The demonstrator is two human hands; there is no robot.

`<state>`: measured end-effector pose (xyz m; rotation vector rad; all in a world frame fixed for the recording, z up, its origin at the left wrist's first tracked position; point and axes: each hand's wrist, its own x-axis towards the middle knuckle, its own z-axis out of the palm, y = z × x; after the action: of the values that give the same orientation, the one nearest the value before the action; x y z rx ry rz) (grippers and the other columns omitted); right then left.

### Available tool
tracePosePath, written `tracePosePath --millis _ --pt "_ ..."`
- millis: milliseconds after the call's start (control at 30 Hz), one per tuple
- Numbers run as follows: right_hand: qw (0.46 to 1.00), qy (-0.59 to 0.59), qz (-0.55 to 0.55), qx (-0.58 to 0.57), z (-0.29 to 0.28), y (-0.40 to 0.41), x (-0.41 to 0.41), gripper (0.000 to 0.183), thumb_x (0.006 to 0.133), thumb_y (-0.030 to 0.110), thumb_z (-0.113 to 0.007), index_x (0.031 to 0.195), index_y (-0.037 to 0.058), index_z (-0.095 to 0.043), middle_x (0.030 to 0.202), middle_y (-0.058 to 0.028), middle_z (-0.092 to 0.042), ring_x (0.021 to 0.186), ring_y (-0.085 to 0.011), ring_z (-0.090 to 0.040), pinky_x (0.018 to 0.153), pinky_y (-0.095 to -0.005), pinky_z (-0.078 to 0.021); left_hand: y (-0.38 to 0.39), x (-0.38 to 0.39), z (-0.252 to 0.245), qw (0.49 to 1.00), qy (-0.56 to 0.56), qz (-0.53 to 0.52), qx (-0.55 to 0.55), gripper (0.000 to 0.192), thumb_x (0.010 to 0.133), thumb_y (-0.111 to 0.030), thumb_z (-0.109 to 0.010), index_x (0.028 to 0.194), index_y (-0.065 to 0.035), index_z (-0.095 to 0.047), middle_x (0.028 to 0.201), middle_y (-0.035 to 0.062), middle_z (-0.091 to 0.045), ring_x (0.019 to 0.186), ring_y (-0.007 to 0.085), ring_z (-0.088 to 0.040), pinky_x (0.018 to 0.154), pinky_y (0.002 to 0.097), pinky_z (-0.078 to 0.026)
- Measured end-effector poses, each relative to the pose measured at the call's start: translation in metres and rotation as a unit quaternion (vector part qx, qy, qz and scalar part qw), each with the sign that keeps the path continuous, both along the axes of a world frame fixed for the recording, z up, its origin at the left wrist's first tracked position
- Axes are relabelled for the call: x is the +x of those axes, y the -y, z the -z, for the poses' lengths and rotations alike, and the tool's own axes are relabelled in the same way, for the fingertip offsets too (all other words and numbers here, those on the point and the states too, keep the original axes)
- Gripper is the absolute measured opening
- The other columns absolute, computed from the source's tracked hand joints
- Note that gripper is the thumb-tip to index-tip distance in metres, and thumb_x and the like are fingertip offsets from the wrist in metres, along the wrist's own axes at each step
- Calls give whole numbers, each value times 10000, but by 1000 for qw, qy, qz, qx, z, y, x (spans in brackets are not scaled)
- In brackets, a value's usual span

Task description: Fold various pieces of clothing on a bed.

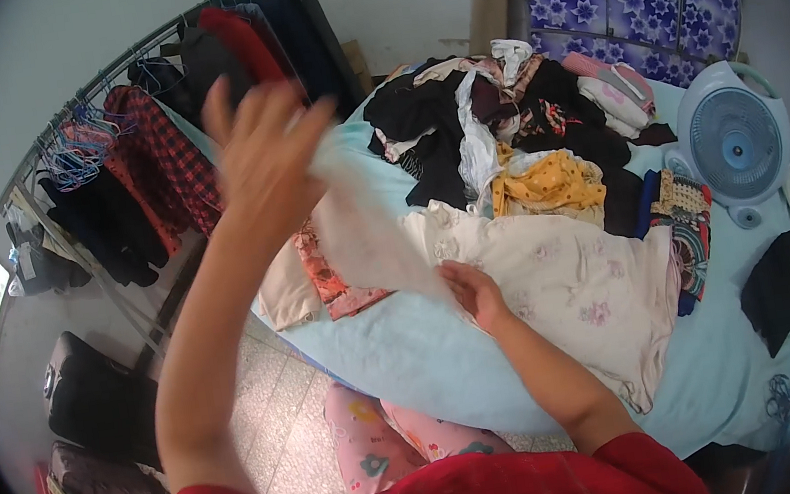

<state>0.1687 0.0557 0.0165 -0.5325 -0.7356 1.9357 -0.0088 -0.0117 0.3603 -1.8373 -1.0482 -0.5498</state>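
Observation:
A cream top with a pale floral print (564,261) lies spread on the light blue bed sheet (412,366) in front of me. My right hand (473,293) is at its left side, fingers curled over the fabric. From there a blurred pale part of the cloth (371,235) rises toward my left hand (275,146). That hand is raised and blurred, its fingers apart; whether it grips the cloth cannot be made out. Below the raised cloth lie a folded cream garment (287,289) and an orange-red patterned one (335,278).
A heap of clothes (497,111) covers the bed's far side. To the right are a folded patterned garment (688,228), a box fan (734,138), a black cloth (776,292) and blue hangers (787,393). A clothes rack (133,56) and dark cases (102,402) stand left.

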Motion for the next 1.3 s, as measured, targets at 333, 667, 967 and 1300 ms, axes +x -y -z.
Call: tracePosePath --millis 333,667,967,1300 --pt "975 -186 33 -120 -13 -5 23 528 892 310 -385 1334 40 -282 1366 -106 -333 1239 -278 -336 1018 -409 -289 -174 23 188 823 313 118 -459 742 738 -257 -610 1332 4 -250 1311 236 -367 1221 363 -359 999 395 -292" --pt "996 28 48 -65 -1 -15 16 477 689 -48 -581 1151 -33 -463 1066 -142 -552 961 -272 -550 829 -385 -462 -117 -8 321 903 282 -26 -322 288 757 -243 -575 945 -27 -549 881 150 -579 833 326 -553 795 438 -422" --pt "997 45 17 -53 6 -15 15 413 693 -89 -565 1098 -33 -504 1017 -143 -579 928 -265 -568 791 -361 -479 -116 2 298 800 385 -223 -401 506 698 -435 -606 968 -13 -532 1027 173 -574 989 341 -528 866 417 -403" --pt "997 3 -2 -80 -6 -12 20 445 694 -88 -543 1133 -43 -486 1060 -139 -566 967 -283 -549 840 -394 -453 -142 26 311 784 377 -173 -462 504 733 -385 -548 1052 -6 -456 1063 229 -557 1027 364 -522 847 439 -430"
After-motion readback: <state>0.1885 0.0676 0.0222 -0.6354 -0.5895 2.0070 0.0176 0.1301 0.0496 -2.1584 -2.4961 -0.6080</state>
